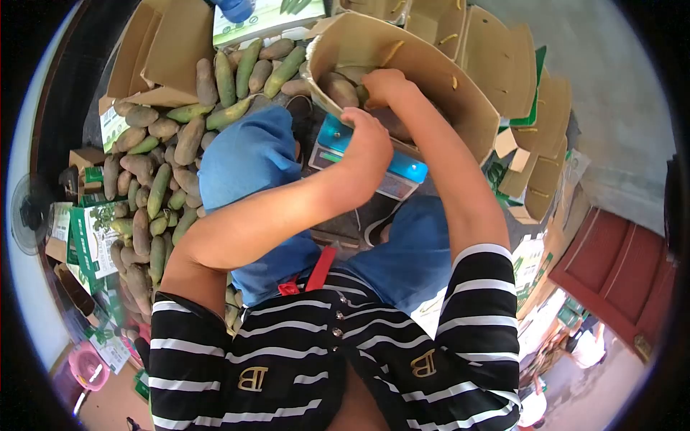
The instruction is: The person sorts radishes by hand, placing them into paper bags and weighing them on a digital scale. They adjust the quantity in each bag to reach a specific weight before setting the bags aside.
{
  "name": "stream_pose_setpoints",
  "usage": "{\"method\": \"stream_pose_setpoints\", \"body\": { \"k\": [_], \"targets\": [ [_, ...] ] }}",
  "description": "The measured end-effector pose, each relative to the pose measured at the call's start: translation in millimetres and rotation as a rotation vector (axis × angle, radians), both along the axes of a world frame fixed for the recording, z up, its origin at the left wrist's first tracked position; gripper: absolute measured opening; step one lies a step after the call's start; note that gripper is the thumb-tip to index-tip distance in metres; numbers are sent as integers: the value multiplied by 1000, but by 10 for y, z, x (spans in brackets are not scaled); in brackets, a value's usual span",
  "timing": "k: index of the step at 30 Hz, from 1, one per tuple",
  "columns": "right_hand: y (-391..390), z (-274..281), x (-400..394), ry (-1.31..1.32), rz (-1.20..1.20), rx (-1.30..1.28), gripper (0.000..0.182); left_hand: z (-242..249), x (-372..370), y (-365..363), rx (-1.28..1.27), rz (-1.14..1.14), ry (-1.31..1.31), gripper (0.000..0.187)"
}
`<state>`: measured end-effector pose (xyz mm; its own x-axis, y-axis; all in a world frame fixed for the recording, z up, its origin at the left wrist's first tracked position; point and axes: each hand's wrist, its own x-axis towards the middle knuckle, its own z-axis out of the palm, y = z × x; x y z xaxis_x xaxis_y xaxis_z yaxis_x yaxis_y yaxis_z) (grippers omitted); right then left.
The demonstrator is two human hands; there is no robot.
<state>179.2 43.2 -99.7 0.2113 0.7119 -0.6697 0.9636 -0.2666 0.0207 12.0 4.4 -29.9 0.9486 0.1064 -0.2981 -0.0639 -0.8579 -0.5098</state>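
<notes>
An open cardboard box (pixel 438 79) stands tilted on a blue weighing scale (pixel 406 169) in front of my knees. My right hand (pixel 383 84) reaches inside the box, fingers curled round a brownish-green oblong fruit (pixel 342 90) among the few lying there. My left hand (pixel 368 135) is closed on the box's near rim, just above the scale's platform. Both forearms are bare and stretched forward over my blue shorts.
A big heap of the same oblong fruit (pixel 162 158) covers the floor at left and behind the box. Flattened and folded cartons (pixel 503 65) are stacked at the right and top. Green printed boxes (pixel 93 237), a fan (pixel 29 213) and a pink basket (pixel 88 366) are at the left.
</notes>
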Motion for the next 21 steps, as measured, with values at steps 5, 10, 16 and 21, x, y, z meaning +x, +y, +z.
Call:
{"method": "stream_pose_setpoints", "body": {
  "k": [5, 10, 16, 21],
  "targets": [
    [-54, -205, -60, -4, 356, 469, 68, 13, -27, -74, 32, 40, -29, 36],
    [-107, -157, -46, 91, 469, 492, 57, 76, -12, -88, 3, 123, 6, 40],
    [-230, -592, 9, 68, 611, 844, 53, 72, 25, -104, -1, 83, 81, 49],
    [-334, -163, -135, 230, -42, 825, 57, 93, 68, -81, -31, 68, 99, 47]
  ]
}}
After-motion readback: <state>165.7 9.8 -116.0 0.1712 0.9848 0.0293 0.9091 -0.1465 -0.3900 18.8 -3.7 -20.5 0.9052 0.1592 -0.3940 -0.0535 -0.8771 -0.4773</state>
